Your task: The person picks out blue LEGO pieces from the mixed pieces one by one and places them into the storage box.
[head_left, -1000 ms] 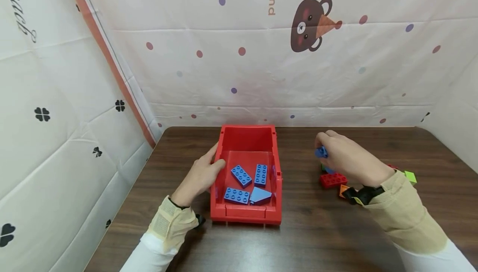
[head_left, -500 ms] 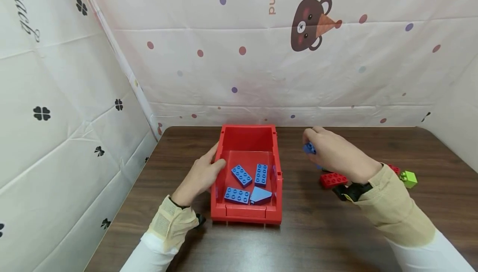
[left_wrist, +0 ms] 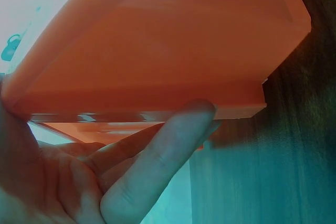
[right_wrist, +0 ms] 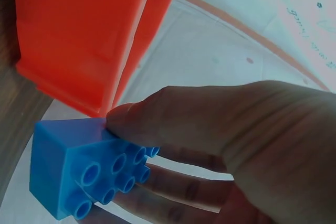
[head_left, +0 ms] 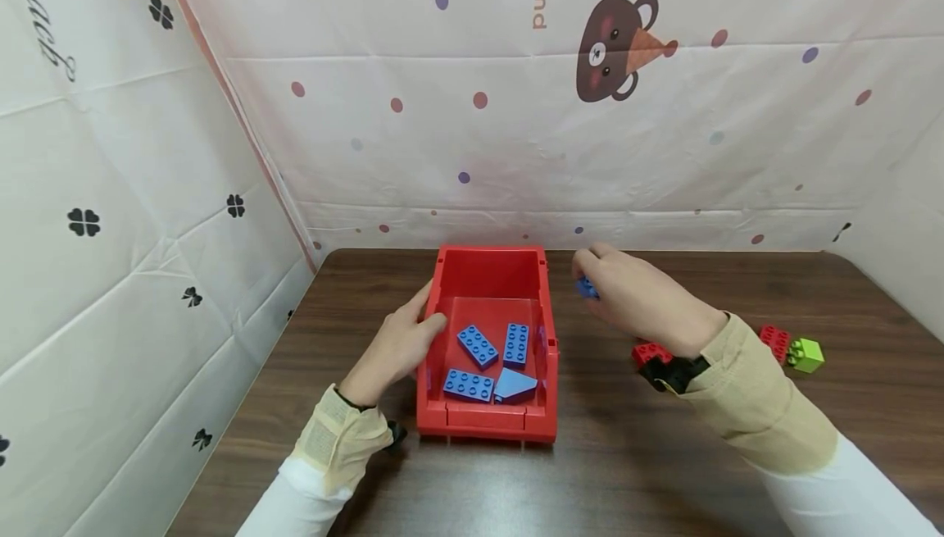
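A red box (head_left: 490, 270) stands on the table, and several blue toy bricks (head_left: 478, 347) lie in its near half, one with a sloped top. My left hand (head_left: 394, 352) grips the box's left wall with the thumb at the rim. In the left wrist view the box's side (left_wrist: 173, 45) fills the upper part, above the fingers. To the right of the box, above the table, my right hand (head_left: 645, 299) pinches a blue toy brick (right_wrist: 52, 166) between thumb and fingers. That brick has a slanted face and several studs; the fingers hide part of it.
On the right of the table lie a red toy brick (head_left: 649, 352), partly behind the right wrist, another red brick (head_left: 774, 343) and a green brick (head_left: 807, 355). A printed cloth (head_left: 413, 143) hangs along the table's back and left sides.
My right hand has moved left toward the box with the blue brick, uncovering a red brick and more of the green one. My left hand and the box have stayed put.
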`<state>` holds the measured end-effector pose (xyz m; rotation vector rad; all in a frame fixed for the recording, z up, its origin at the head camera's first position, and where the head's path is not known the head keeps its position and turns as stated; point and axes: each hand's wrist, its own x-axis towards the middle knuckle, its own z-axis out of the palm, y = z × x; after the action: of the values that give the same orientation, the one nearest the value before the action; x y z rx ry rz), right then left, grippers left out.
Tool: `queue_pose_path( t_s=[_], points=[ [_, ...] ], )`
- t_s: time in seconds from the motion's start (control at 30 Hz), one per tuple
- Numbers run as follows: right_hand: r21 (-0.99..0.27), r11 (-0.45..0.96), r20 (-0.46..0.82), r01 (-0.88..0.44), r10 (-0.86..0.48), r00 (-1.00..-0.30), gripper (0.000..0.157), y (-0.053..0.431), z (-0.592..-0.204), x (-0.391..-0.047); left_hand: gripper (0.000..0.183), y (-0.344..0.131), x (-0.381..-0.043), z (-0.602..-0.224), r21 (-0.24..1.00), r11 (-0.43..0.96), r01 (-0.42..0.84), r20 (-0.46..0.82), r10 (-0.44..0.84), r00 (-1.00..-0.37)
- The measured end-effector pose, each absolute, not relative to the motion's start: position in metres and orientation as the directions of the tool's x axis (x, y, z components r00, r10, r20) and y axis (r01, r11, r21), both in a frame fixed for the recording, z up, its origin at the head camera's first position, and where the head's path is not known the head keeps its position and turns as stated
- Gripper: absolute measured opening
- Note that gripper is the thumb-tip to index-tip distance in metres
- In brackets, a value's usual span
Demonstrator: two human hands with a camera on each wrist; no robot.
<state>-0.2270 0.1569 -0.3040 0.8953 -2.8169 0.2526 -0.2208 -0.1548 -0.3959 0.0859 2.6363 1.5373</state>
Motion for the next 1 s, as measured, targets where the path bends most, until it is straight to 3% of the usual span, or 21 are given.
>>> queue_pose_path(
  t_s=[0.17,0.6,1.0],
  points=[
    [-0.082,0.783,0.242,-0.616,-0.584,-0.775,0.033,0.151,-0.302,-0.228,0.074,-0.154,-0.221,-0.395,0.871,0.491,-0.001,-0.055,0.095,-0.994],
    [-0.082,0.724,0.298,-0.685,-0.638,-0.710,0.046,0.134,-0.302,-0.231,0.074,-0.156,-0.221,-0.397,0.878,0.478,-0.003,-0.057,0.100,-0.993],
    [-0.095,0.704,0.288,-0.704,-0.658,-0.696,0.049,0.116,-0.309,-0.231,0.075,-0.157,-0.220,-0.398,0.880,0.475,0.006,-0.050,0.104,-0.993]
  ],
)
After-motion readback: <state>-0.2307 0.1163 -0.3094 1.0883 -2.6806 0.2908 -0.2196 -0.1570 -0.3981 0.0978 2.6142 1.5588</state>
